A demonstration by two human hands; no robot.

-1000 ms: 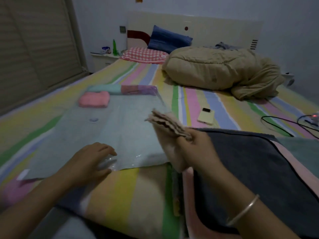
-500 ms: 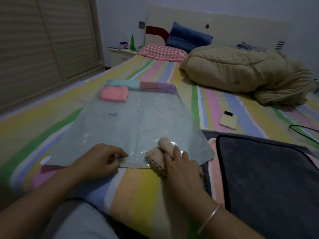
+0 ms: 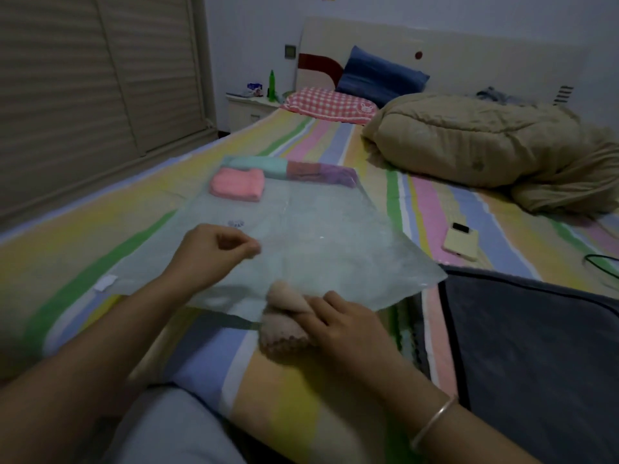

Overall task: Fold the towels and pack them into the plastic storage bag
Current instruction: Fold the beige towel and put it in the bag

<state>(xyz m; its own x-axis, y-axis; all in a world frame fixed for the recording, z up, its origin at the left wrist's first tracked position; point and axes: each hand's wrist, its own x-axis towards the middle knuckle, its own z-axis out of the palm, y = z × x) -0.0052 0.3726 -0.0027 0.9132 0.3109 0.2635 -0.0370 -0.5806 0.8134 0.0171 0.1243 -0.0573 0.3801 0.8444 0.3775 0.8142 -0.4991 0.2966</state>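
Left hand (image 3: 214, 252) pinch-tight on plastic bag (image 3: 318, 229), right hand (image 3: 345, 316) around beige towel (image 3: 284, 333).

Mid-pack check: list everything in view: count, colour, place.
plastic storage bag: 1, translucent, on bed
pink towel: 1, inside bag, far end
folded towels: 3, teal, red, purple, behind it
beige towel: 1, at bag mouth
dark grey towel: 1, right of bag
phone: 1, cream, right of bag
duvet: 1, tan, far right
blue pillow: 1, at headboard
checked pillow: 1, red, beside it
green bottle: 1, nightstand
left hand: 1, pinches bag top
right hand: 1, holds beige towel
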